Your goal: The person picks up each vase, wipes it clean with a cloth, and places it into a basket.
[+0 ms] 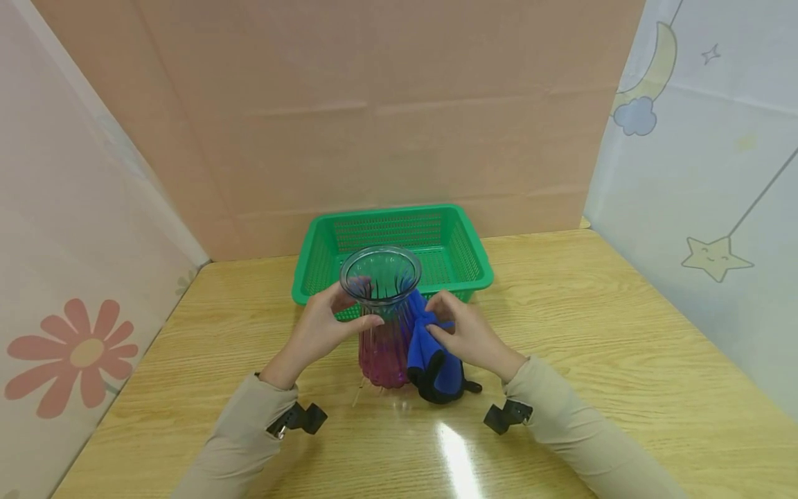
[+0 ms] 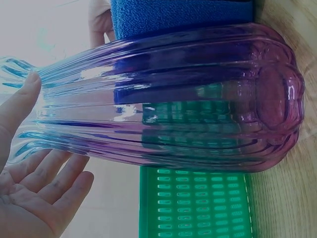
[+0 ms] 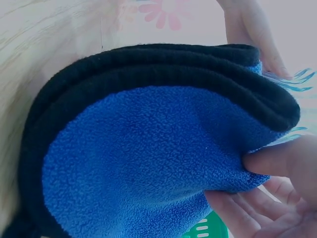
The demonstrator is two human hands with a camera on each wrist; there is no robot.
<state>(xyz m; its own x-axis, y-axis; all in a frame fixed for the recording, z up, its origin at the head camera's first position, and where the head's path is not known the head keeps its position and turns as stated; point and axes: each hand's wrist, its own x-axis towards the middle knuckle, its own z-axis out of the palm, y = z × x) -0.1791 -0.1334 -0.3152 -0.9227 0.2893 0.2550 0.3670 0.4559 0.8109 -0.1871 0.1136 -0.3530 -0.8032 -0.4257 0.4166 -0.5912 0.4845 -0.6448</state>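
Observation:
A ribbed glass vase point(image 1: 386, 339), clear bluish at the flared rim and pink-purple toward its base, stands on the table. My left hand point(image 1: 324, 319) grips it round the narrow neck, thumb on the near side and fingers behind, as the left wrist view also shows. Beside the vase, on its right, hangs a blue terry cloth point(image 3: 148, 144) with black edging. My right hand point(image 1: 464, 329) pinches that cloth near its top between thumb and fingers. The cloth's folded lower part drapes down close to the table, next to the vase's side.
A green plastic basket point(image 1: 480, 267) with slotted walls stands behind the vase, near the back panel point(image 1: 374, 138). The wooden table point(image 1: 561, 298) stretches to both sides, bordered by printed side panels. Light glares off the table in front of the cloth.

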